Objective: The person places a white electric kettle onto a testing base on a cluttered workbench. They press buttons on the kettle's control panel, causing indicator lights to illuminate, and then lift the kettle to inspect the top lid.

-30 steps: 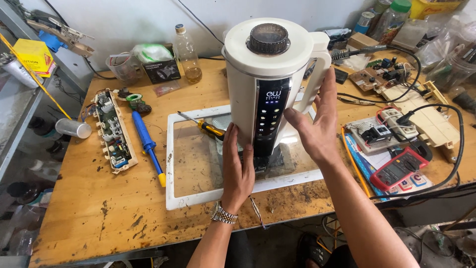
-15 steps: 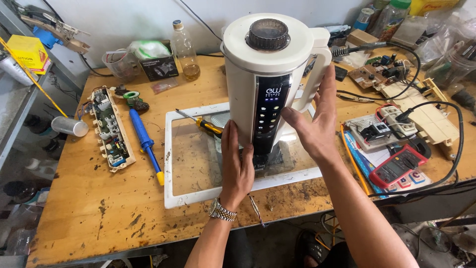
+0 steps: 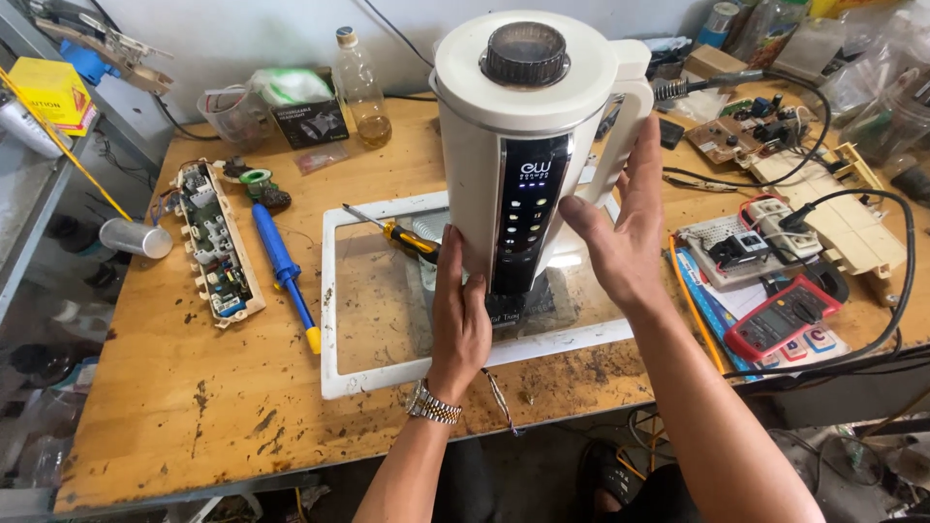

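Workbench [image 3: 194, 407]: one blender [image 3: 528, 145], two hands

A blue screwdriver [image 3: 281, 260] lies beside a circuit board [image 3: 215, 242]; perhaps oil fills the bottle [image 3: 359, 85].

The blender jug [image 3: 528, 145] stood on the glass tray [image 3: 378, 300], a screwdriver [image 3: 402, 235] at its left, a multimeter [image 3: 783, 317] right.

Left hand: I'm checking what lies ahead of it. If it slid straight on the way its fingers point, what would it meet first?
The left hand already lies flat on the white blender, fingers pointing up its side. Going on, it would just slide up that wall, probably to the lid rim; depth is unclear.
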